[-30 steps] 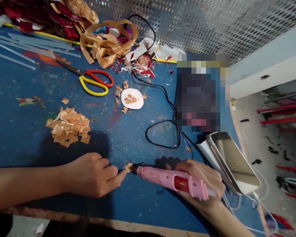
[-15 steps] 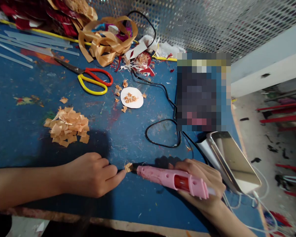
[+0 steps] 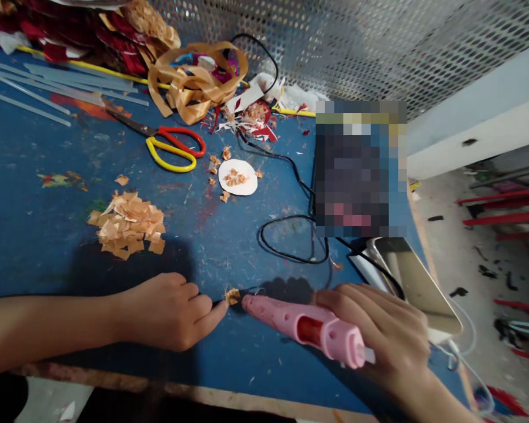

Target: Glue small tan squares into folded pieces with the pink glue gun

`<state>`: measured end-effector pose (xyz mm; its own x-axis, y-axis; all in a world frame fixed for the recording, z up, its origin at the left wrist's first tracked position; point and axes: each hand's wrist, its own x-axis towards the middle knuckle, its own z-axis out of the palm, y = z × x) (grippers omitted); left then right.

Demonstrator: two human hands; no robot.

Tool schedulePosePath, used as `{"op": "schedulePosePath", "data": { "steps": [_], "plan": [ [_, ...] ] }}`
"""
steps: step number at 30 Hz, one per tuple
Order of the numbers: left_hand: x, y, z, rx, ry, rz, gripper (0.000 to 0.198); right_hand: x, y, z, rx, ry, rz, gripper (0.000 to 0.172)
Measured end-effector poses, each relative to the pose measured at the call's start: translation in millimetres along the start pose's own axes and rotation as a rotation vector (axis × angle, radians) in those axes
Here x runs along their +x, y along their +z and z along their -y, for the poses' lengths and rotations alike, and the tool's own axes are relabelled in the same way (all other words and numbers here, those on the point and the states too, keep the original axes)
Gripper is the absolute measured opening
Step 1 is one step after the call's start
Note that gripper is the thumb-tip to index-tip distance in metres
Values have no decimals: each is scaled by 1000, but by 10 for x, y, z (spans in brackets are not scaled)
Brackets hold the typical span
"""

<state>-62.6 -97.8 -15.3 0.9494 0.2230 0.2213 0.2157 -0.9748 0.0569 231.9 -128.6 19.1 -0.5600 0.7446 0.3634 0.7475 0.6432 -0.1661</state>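
My right hand (image 3: 379, 323) is wrapped round a pink glue gun (image 3: 286, 320), its nozzle pointing left and a clear glue stick jutting from its rear. Just off the nozzle, a small crumpled piece of gold ribbon (image 3: 233, 296) is at the fingertips of my left hand (image 3: 171, 311), whose fingers are curled and pinched. Whether the nozzle touches the piece I cannot tell. Above my left hand lies a pile of cut gold ribbon squares (image 3: 130, 223). Farther back, a white oval card (image 3: 238, 177) carries small folded gold pieces, with several more around it.
Scissors (image 3: 171, 147) with red and yellow handles lie at the back left, near clear glue sticks (image 3: 83, 88) and a gold ribbon coil (image 3: 198, 88). A black cord (image 3: 291, 258) loops across the blue table. At right are a phone (image 3: 414, 288) and a blurred-out patch (image 3: 357, 170).
My right hand has shifted right and the glue gun has tilted, its rear lower and nearer me. The ribbon piece stays at my left fingertips and looks more crumpled. The view has shifted slightly.
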Motion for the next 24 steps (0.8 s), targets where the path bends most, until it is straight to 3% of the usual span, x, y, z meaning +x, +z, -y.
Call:
{"op": "schedulePosePath", "data": {
  "steps": [4,9,11,14,16,18,24],
  "plan": [
    [28,-44,-38,39,18,37,32,149,-134,85,-210,-138,11,24],
    [41,-69,-63,75,16,41,31,223,-259,145,-313,-194,31,25],
    [40,-77,-64,94,17,34,32,204,-295,102,-298,-150,49,23],
    [39,-85,-59,110,11,23,32,136,-278,-24,-219,74,-10,24],
    [37,-83,-54,105,23,9,32,88,-191,-108,-147,250,-92,29],
    [31,-72,-52,98,37,-1,32,59,-36,-160,-62,329,-110,32],
    [-2,-29,-57,106,27,-6,34,81,514,-138,102,317,-61,9]
  ]
}}
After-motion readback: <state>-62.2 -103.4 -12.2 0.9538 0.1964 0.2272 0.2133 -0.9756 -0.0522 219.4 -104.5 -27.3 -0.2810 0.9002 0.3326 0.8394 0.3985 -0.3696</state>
